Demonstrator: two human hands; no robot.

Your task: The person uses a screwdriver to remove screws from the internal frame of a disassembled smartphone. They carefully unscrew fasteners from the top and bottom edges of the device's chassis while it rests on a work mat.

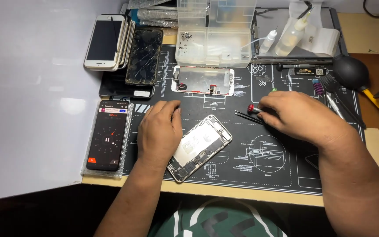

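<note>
An opened phone body (205,145) lies tilted on the black work mat (264,162), its board and battery showing. My left hand (159,131) rests palm down on its left end, fingers curled, pinning it to the mat. My right hand (299,116) lies on the mat to the right, its fingers closed around a small screwdriver with a red cap (252,108). Black tweezers (247,116) lie just under that hand's fingertips. A detached phone screen panel (202,80) lies face down farther back.
A phone showing a stopwatch dial (107,136) lies at the mat's left edge. Stacked phones (110,41) and a cracked one (144,56) sit at the back left. A clear parts organiser (213,33), dropper bottles (288,37), a black air blower (351,72) and brushes (330,87) stand behind.
</note>
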